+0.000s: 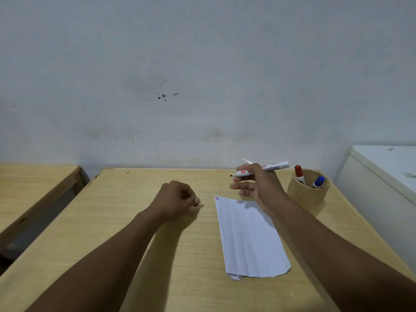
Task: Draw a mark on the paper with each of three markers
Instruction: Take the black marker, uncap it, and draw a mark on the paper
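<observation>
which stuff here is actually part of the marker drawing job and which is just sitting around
Part of the job: uncapped black-tipped marker in the right hand; paper; red-capped marker and blue-capped marker in the round holder; left hand, closed.

Just there: white cabinet; second wooden table.

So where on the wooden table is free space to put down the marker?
Bare wood lies between the closed left hand and the white paper sheet, and along the table far edge. It is crowded at right: the right hand holds the uncapped black-tipped marker beside the brown round holder.
</observation>
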Motion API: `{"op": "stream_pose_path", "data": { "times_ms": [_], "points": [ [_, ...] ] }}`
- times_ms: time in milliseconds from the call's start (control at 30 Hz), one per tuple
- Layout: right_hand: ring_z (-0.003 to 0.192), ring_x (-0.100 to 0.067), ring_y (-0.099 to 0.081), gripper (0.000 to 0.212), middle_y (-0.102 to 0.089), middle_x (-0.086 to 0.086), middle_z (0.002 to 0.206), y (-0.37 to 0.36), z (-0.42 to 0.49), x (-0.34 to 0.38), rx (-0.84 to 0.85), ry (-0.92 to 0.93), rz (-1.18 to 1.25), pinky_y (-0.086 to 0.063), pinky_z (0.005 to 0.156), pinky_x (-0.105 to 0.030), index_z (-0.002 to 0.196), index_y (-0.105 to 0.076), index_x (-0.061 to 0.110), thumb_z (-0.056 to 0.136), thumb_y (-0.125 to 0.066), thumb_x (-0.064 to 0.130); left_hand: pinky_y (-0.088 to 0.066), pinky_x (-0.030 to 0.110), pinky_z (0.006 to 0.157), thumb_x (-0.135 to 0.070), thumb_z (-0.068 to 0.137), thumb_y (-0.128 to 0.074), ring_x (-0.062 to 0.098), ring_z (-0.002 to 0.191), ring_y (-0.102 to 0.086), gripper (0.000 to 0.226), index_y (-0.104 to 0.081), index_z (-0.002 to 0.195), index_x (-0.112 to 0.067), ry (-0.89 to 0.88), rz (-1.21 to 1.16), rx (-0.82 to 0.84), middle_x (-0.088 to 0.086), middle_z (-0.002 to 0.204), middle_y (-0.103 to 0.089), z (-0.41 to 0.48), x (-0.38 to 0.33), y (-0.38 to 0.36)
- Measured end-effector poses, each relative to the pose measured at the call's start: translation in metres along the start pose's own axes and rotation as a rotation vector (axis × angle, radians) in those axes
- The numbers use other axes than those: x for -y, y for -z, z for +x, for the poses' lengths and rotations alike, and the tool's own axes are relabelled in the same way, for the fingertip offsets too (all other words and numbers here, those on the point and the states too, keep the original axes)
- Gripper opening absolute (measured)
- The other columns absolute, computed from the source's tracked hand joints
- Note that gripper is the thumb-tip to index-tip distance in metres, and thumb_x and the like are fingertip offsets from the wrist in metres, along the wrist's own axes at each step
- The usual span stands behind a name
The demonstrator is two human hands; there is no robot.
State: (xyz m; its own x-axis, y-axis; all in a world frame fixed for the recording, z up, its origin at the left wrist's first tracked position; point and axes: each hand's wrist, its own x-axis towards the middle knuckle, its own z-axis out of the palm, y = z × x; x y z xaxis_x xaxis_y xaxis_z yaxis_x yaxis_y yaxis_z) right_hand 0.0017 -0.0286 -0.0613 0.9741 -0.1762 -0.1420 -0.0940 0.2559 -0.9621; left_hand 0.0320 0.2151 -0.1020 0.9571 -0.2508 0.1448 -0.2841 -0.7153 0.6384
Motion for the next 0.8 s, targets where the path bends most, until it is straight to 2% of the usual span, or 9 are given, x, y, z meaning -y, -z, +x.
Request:
{"op": "stream_pose_path", "data": {
  "times_ms": [100, 167, 267, 367, 433, 533, 633, 733, 800],
  "points": [
    [0.057, -0.027, -0.073, 0.013, -0.068, -0.016, 0.074, -0.002, 0.002, -0.017, 0.0, 0.032, -0.142, -0.05, 0.055, -0.03, 0.085, -0.07, 0.007, 0.09, -0.059, 0.011, -0.044, 0.023, 0.065, -0.028, 0.084, -0.074, 0.002, 0.071, -0.063, 0.006, -0.075, 0.078, -0.028, -0.027, 0.149, 0.079, -0.016, 0.069, -0.068, -0.001, -0.005, -0.011],
    [0.057, -0.026, -0.072, 0.01, -0.07, -0.013, 0.073, -0.002, 0.002, -0.027, -0.01, 0.046, -0.205, -0.05, 0.058, -0.034, 0.084, -0.072, 0.009, 0.088, -0.065, 0.016, -0.043, 0.025, 0.064, -0.033, 0.084, -0.072, 0.005, 0.072, -0.06, 0.003, -0.073, 0.083, -0.031, -0.044, 0.242, 0.114, -0.018, 0.07, -0.062, 0.001, -0.009, -0.012],
    [0.056, -0.024, -0.066, 0.006, -0.068, -0.008, 0.069, -0.004, 0.001, -0.038, -0.021, 0.034, -0.247, -0.04, 0.052, -0.028, 0.082, -0.07, 0.011, 0.082, -0.071, 0.017, -0.046, 0.028, 0.066, -0.039, 0.086, -0.071, 0.011, 0.077, -0.06, 0.015, -0.075, 0.093, -0.027, -0.075, 0.346, 0.16, -0.016, 0.075, -0.061, 0.002, -0.011, -0.013],
    [0.056, -0.026, -0.062, 0.004, -0.067, -0.012, 0.071, -0.004, 0.002, -0.047, -0.018, 0.021, -0.225, -0.034, 0.048, -0.027, 0.08, -0.069, 0.009, 0.082, -0.07, 0.012, -0.055, 0.035, 0.08, -0.044, 0.086, -0.065, 0.013, 0.086, -0.063, 0.03, -0.071, 0.11, -0.027, -0.055, 0.314, 0.17, -0.013, 0.089, -0.067, 0.002, -0.011, -0.011],
    [0.057, -0.025, -0.064, 0.005, -0.07, -0.012, 0.071, -0.004, 0.002, -0.052, -0.017, 0.026, -0.236, -0.037, 0.048, -0.026, 0.079, -0.07, 0.009, 0.084, -0.069, 0.01, -0.055, 0.038, 0.085, -0.049, 0.085, -0.06, 0.012, 0.087, -0.061, 0.04, -0.068, 0.118, -0.027, -0.036, 0.228, 0.134, -0.011, 0.099, -0.063, 0.0, -0.015, -0.01],
    [0.058, -0.023, -0.068, 0.004, -0.071, -0.009, 0.07, -0.003, 0.002, -0.055, -0.023, 0.039, -0.256, -0.043, 0.049, -0.025, 0.082, -0.072, 0.009, 0.085, -0.068, 0.01, -0.053, 0.035, 0.086, -0.074, 0.076, -0.064, 0.002, 0.084, -0.06, 0.062, -0.063, 0.122, -0.033, -0.041, 0.186, 0.135, -0.011, 0.111, -0.056, -0.005, -0.025, -0.012],
    [0.062, -0.021, -0.072, 0.006, -0.074, -0.008, 0.072, -0.002, 0.001, -0.057, -0.029, 0.06, -0.291, -0.048, 0.055, -0.026, 0.085, -0.073, 0.01, 0.086, -0.068, 0.013, -0.053, 0.034, 0.087, -0.085, 0.061, -0.068, 0.007, 0.098, -0.061, 0.086, -0.059, 0.131, -0.035, -0.055, 0.255, 0.187, -0.011, 0.12, -0.056, -0.007, -0.03, -0.019],
    [0.066, -0.02, -0.076, 0.008, -0.077, -0.007, 0.073, -0.001, 0.003, -0.061, -0.039, 0.071, -0.327, -0.05, 0.061, -0.031, 0.084, -0.074, 0.012, 0.083, -0.07, 0.019, -0.053, 0.041, 0.092, -0.083, 0.06, -0.071, 0.014, 0.113, -0.056, 0.088, -0.059, 0.132, -0.034, -0.081, 0.356, 0.211, -0.008, 0.121, -0.058, -0.005, -0.025, -0.026],
    [0.067, -0.021, -0.077, 0.009, -0.077, -0.006, 0.072, -0.001, 0.006, -0.065, -0.037, 0.087, -0.363, -0.053, 0.064, -0.036, 0.082, -0.074, 0.013, 0.079, -0.071, 0.021, -0.053, 0.043, 0.093, -0.083, 0.059, -0.07, 0.016, 0.114, -0.052, 0.085, -0.061, 0.129, -0.035, -0.093, 0.396, 0.219, -0.007, 0.118, -0.058, -0.003, -0.021, -0.029]
  ]
}}
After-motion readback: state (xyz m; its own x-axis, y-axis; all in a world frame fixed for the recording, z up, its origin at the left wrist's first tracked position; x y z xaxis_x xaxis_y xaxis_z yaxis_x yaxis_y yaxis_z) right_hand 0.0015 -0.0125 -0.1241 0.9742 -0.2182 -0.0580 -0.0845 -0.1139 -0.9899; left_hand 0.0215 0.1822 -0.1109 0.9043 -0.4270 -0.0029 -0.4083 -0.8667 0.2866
